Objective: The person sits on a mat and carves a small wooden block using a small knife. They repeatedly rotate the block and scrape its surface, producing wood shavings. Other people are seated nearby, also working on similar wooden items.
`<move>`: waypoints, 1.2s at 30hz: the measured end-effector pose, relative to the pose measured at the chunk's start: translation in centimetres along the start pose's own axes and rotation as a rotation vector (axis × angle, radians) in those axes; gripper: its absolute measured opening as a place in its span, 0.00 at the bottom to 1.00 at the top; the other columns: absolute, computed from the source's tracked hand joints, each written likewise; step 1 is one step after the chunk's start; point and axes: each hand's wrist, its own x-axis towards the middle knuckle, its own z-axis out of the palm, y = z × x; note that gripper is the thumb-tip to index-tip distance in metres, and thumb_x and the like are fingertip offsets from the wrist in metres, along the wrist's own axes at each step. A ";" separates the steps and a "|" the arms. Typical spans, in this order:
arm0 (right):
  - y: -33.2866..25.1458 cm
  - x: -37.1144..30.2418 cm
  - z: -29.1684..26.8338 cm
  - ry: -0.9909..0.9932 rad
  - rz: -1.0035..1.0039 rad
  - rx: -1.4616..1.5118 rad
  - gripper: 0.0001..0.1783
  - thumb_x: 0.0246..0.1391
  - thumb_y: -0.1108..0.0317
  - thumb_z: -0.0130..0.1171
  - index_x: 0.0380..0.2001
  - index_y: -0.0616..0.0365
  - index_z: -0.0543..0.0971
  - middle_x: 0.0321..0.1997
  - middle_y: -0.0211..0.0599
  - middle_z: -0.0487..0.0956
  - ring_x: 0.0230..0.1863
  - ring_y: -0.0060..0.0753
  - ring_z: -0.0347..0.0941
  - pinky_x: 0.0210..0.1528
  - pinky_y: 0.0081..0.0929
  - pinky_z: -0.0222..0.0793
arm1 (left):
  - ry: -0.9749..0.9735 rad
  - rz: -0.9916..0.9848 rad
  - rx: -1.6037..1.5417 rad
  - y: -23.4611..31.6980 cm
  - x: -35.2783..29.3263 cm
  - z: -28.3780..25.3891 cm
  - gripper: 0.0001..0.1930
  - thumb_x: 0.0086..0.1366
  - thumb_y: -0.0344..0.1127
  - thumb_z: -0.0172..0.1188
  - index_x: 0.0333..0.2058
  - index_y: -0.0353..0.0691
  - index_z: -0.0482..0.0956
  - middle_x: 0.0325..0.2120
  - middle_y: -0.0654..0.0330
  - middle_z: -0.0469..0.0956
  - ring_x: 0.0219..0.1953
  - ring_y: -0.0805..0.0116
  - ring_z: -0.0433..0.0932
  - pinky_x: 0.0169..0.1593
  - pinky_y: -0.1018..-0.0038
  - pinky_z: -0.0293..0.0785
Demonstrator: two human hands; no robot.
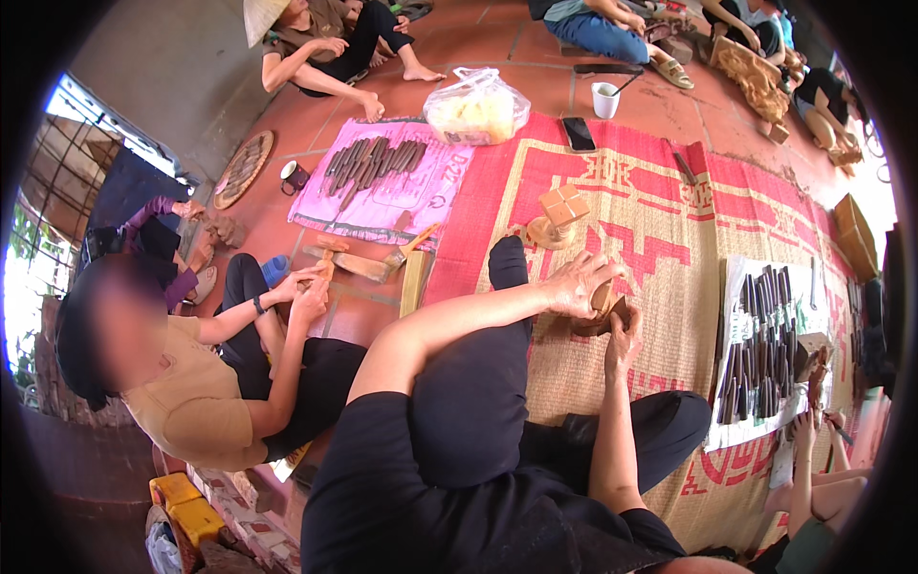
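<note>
Sitting cross-legged on a red and straw-coloured woven mat (660, 287), I have both hands close together in front of my knees. My left hand (581, 284) is closed on a small light-brown wooden piece (602, 296), mostly hidden by the fingers. A stiff, dark-brown folded sheet (620, 312), which looks like sandpaper, is pinched in my right hand (624, 337) against the wood. Just beyond my left hand, a wooden block marked with crossing lines (565, 205) rests on a rounded wooden piece (550, 232).
Several dark chisels lie on a pink sack (316, 206) and on a white sheet (729, 330). A phone (578, 134), a white cup (604, 99) and a plastic bag (475, 107) stand at the mat's far edge. A co-worker (206, 368) sits left, handling wood; others sit around.
</note>
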 end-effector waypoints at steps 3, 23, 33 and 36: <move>-0.5 0.3 0.1 -0.001 -0.013 0.046 0.12 0.55 0.71 0.60 0.43 0.60 0.75 0.33 0.30 0.76 0.34 0.23 0.70 0.39 0.25 0.69 | 0.007 0.006 -0.013 -0.1 0.1 0.1 0.44 0.38 0.36 0.72 0.57 0.53 0.61 0.44 0.56 0.64 0.50 0.51 0.64 0.55 0.57 0.65; -0.8 0.0 0.7 -0.137 0.066 0.382 0.09 0.60 0.70 0.58 0.42 0.59 0.81 0.36 0.28 0.68 0.37 0.20 0.67 0.35 0.19 0.67 | 0.025 0.033 -0.015 -0.5 0.1 0.5 0.42 0.42 0.37 0.71 0.58 0.50 0.60 0.44 0.56 0.63 0.49 0.52 0.64 0.56 0.57 0.62; -0.8 0.0 1.5 -0.034 0.001 0.284 0.13 0.55 0.76 0.59 0.46 0.58 0.80 0.41 0.30 0.72 0.41 0.24 0.70 0.46 0.23 0.68 | 0.009 0.035 -0.006 -0.5 0.1 0.2 0.45 0.40 0.37 0.72 0.58 0.51 0.60 0.44 0.56 0.63 0.50 0.52 0.64 0.57 0.57 0.62; -1.7 -0.1 1.6 0.001 -0.042 0.221 0.15 0.55 0.76 0.59 0.48 0.59 0.79 0.42 0.31 0.73 0.41 0.25 0.70 0.46 0.24 0.69 | 0.000 0.022 -0.016 -0.4 0.1 0.1 0.45 0.40 0.36 0.72 0.59 0.52 0.59 0.44 0.56 0.62 0.50 0.52 0.63 0.57 0.57 0.63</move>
